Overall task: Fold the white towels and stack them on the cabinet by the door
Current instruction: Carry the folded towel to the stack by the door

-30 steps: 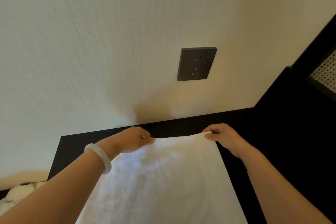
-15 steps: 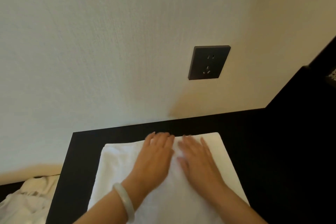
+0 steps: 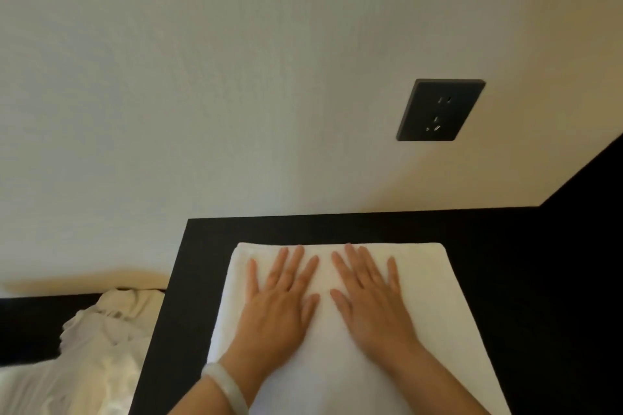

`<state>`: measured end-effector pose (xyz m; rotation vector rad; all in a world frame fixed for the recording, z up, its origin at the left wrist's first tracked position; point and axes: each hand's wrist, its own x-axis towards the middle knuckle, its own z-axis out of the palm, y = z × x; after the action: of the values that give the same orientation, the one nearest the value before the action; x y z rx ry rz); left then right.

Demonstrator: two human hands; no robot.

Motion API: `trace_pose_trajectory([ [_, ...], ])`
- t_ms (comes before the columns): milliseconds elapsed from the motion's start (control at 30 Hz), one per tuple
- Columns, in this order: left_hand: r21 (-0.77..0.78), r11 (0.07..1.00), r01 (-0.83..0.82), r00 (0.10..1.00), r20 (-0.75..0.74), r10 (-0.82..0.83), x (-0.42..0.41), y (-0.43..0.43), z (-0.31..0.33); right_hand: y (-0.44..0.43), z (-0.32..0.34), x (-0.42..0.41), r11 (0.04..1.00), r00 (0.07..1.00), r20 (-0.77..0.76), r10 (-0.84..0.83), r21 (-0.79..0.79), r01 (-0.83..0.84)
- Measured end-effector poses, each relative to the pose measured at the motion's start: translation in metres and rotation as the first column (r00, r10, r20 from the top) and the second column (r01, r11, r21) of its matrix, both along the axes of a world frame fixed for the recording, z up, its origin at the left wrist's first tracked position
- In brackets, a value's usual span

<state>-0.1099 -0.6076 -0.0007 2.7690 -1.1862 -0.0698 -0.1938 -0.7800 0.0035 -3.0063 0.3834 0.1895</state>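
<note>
A folded white towel (image 3: 435, 307) lies flat on the black cabinet top (image 3: 488, 246), its far edge parallel to the wall. My left hand (image 3: 279, 303), with a pale bangle on the wrist, presses flat on the towel's left half, fingers straight and spread. Beside it my right hand (image 3: 367, 300) lies flat on the middle of the towel, fingers straight as well. Neither hand holds anything. The towel's near end runs out of the frame at the bottom.
A heap of crumpled white towels (image 3: 101, 347) lies lower down to the left of the cabinet. A dark wall socket (image 3: 440, 109) sits on the pale wall above. A tall black panel (image 3: 593, 246) closes off the right side.
A second ago both hands pinched the towel's far corners and lowered it. Now the towel lies on the cabinet and both hands press flat on it, spread slightly apart. The view has shifted left.
</note>
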Motion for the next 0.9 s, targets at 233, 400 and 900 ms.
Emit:
trace_pose_trajectory([
  [233, 0.007, 0.913, -0.408, 0.913, -0.011, 0.408, 0.044, 0.036, 0.010, -0.042, 0.015, 0.004, 0.962, 0.962, 0.018, -0.274, -0.013, 0.274],
  [400, -0.089, 0.995, -0.041, 0.998, 0.050, 0.045, -0.015, -0.008, 0.000, 0.009, 0.003, 0.007, 0.997, 0.992, 0.103, 0.078, -0.010, -0.077],
  [900, -0.065, 0.998, -0.007, 0.999, 0.046, 0.010, -0.062, -0.009, -0.001, -0.005, -0.009, -0.045, 0.998, 0.985, 0.163, 0.056, -0.026, -0.052],
])
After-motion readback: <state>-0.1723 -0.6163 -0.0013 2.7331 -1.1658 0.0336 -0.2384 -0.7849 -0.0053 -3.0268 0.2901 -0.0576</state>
